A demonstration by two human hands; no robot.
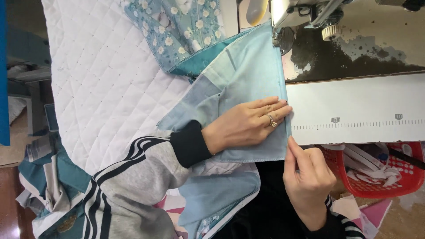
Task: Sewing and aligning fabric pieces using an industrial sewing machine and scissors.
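My left hand [248, 124], with a ring on one finger, lies flat on a light blue fabric piece [248, 75], fingertips at its right edge. My right hand [307, 177] pinches that edge near the lower corner with thumb and fingers. The fabric runs up along the edge to the sewing machine head [305, 13] at the top. A floral blue panel [181, 26] and a white quilted layer [102, 79] lie to the left under it.
A white table strip with a printed ruler scale [363, 108] lies right of the fabric. A red perforated basket [389, 177] with white strips sits below it. Loose teal and white cloth [48, 186] piles at the lower left.
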